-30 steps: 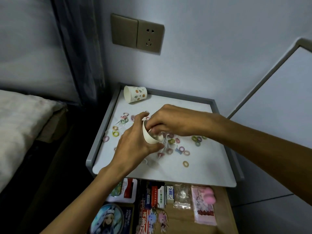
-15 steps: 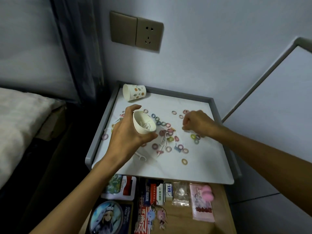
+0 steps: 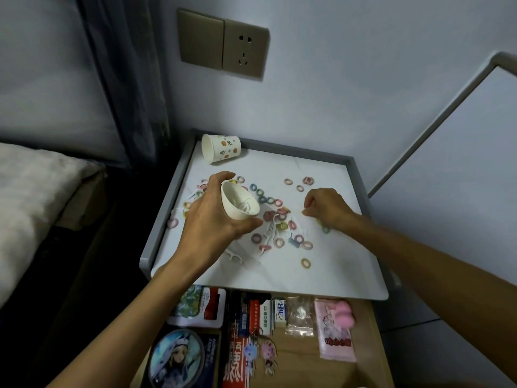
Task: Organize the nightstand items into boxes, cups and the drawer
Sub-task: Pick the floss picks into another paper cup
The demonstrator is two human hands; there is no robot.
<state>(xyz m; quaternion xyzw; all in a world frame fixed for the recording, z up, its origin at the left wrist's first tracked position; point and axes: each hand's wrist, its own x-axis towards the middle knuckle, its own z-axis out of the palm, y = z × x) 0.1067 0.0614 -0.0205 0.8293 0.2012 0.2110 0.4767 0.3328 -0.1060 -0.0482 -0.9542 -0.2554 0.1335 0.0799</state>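
In the head view, your left hand (image 3: 212, 217) grips a plain white cup (image 3: 239, 203) just above the worktop (image 3: 335, 270), tipped so its mouth faces right and towards you, with white floss picks lying inside. Your right hand (image 3: 326, 208) is down on the worktop to the right, well apart from the cup, its fingers (image 3: 307, 210) curled tight at the surface; you cannot tell whether they pinch anything. Between and around both hands small coloured rings (image 3: 279, 242) lie scattered, and a loose pick (image 3: 233, 257) lies near your left wrist. A patterned cup (image 3: 222, 152) lies on its side in the far left corner. Below the near edge the drawer (image 3: 363, 345) stands open, holding packets and cards.
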